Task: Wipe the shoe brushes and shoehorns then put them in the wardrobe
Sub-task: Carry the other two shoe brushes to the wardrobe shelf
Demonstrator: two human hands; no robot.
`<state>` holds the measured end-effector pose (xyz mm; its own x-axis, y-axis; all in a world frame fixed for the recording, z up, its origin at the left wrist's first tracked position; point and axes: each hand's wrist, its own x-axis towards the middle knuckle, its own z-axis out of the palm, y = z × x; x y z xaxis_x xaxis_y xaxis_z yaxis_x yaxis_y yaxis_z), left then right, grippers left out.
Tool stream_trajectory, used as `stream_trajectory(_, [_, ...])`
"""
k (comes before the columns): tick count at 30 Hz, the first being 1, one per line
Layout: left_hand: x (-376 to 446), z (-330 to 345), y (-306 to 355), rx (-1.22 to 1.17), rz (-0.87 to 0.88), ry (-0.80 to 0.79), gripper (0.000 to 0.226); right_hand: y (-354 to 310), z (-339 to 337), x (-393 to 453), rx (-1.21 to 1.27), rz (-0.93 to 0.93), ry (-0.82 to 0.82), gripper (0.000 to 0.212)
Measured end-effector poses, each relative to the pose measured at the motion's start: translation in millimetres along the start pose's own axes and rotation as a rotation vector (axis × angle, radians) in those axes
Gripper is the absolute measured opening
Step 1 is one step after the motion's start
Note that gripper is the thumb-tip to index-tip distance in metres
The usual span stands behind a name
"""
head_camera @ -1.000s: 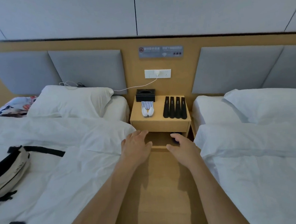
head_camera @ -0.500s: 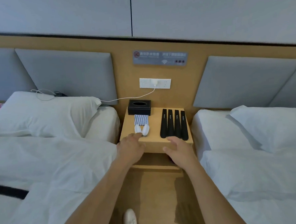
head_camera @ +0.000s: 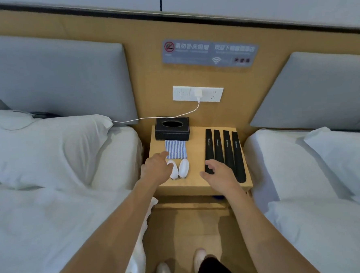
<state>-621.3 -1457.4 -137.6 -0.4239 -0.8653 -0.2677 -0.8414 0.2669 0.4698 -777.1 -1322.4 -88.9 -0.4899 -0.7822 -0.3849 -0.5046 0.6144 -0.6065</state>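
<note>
Two white shoe brushes (head_camera: 183, 167) lie side by side on the wooden nightstand (head_camera: 193, 183), in front of a folded blue-striped cloth (head_camera: 176, 148). Several black shoehorns (head_camera: 228, 148) lie in a row on the nightstand's right half. My left hand (head_camera: 157, 167) reaches over the left brush, partly covering it, with fingertips at the cloth's near left corner; it holds nothing. My right hand (head_camera: 218, 173) hovers with loosely spread fingers over the near ends of the left shoehorns; whether it touches them I cannot tell.
A black tissue box (head_camera: 172, 128) stands at the nightstand's back left. A white charger cable (head_camera: 152, 117) runs from the wall socket (head_camera: 197, 93) to the left bed (head_camera: 41, 187). The right bed (head_camera: 314, 181) flanks the narrow wooden aisle (head_camera: 191, 230) where my shoes stand.
I have stepped closer to the nightstand. Both hands moved forward from its front edge, the left to the brush and cloth, the right to the shoehorns.
</note>
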Motion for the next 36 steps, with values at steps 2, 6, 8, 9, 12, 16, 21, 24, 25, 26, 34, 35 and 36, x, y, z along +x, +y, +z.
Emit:
stream_trajectory(2, [23.9, 5.7, -9.4, -0.077, -0.044, -0.045, 0.047, -1.7, 8.3, 31.8, -0.003, 0.033, -0.043, 0.05])
stream_trajectory(6, [68.0, 23.8, -29.0, -0.307, -0.209, -0.119, 0.044, -0.3, 27.8, 97.3, 0.036, 0.099, -0.117, 0.047])
stream_trajectory(8, [91.3, 32.7, -36.2, -0.426, -0.325, -0.145, 0.044, 3.3, 37.2, 132.0, 0.075, 0.143, -0.172, 0.045])
stream_trajectory(9, [103.4, 37.4, -39.0, -0.497, -0.395, -0.162, 0.044, 5.5, 41.7, 149.6, 0.097, 0.17, -0.204, 0.045])
stream_trajectory(12, [134.2, 54.5, -45.5, -0.721, -0.568, -0.236, 0.046, 12.2, 59.3, 197.2, 0.123, 0.265, -0.28, 0.044])
stream_trajectory(16, [167.7, 81.4, -45.6, -0.809, -0.692, -0.281, 0.046, 29.0, 87.5, 250.1, 0.122, 0.4, -0.374, 0.049])
stream_trajectory(21, [194.2, 111.4, -46.6, -0.866, -0.795, -0.321, 0.032, 44.0, 120.0, 289.4, 0.253, 0.613, -0.445, 0.057])
stream_trajectory(24, [202.1, 122.4, -47.2, -0.881, -0.843, -0.365, 0.04, 51.2, 132.6, 300.1, 0.39, 0.747, -0.473, 0.06])
stream_trajectory(25, [203.8, 124.7, -47.0, -0.894, -0.855, -0.368, 0.041, 53.6, 135.1, 302.7, 0.436, 0.774, -0.483, 0.059])
stream_trajectory(26, [205.1, 126.0, -46.7, -0.905, -0.87, -0.37, 0.041, 55.5, 137.0, 305.4, 0.479, 0.795, -0.494, 0.056])
stream_trajectory(34, [193.4, 106.9, -49.2, -1.015, -0.884, -0.265, 0.036, 47.9, 136.8, 311.8, 0.631, 0.799, -0.398, 0.039])
stream_trajectory(35, [189.5, 99.5, -50.1, -1.036, -0.891, -0.236, 0.034, 42.7, 134.1, 310.4, 0.634, 0.768, -0.396, 0.036])
stream_trajectory(36, [185.1, 90.7, -51.4, -1.052, -0.891, -0.207, 0.032, 36.0, 130.8, 308.9, 0.631, 0.727, -0.4, 0.032])
